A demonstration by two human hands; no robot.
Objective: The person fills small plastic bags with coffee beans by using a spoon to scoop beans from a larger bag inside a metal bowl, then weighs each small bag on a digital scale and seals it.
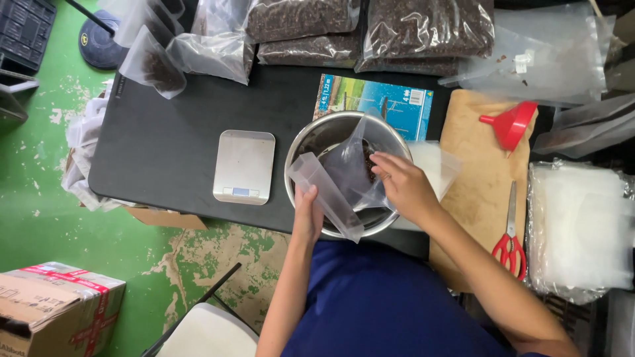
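Black worktop [165, 139] was crowded. Silver kitchen scale [244, 166] sat just at 9 o'clock of the steel bowl [311, 142], not touching it. Blue printed carton [397, 106] lay flat at 12 o'clock of the bowl, partly under its rim. Big clear bags of dark granules [430, 30] were stacked along the far edge at 12 to 1 o'clock; smaller filled pouches [155, 66] at 10 o'clock. Brown board [483, 178] lay at 3 o'clock, carrying a red funnel [509, 124] on its side and red-handled scissors [509, 231] near the 4 o'clock edge. Stack of empty clear bags [579, 225] was further out at 3 o'clock. Cardboard box [53, 304] stood on the green floor [40, 218] at 8 o'clock, well apart.

Nothing blocked the bowl from above; only the pouch itself and both hands covered its near half.

Clear pouch [331, 188] was over the bowl, tilted, mouth towards 1 o'clock, base hanging past the bowl rim at 6 o'clock. Plastic was semi-transparent, creased, with some dark granules visible inside near the mouth. Left hand [307, 215] was closed on the pouch's lower edge at the 6 o'clock rim. Right hand [403, 185] was at the pouch mouth, fingers [380, 162] pinching or holding the opening; exact grip couldn't be told. Hands were apart, one at each end of the pouch.
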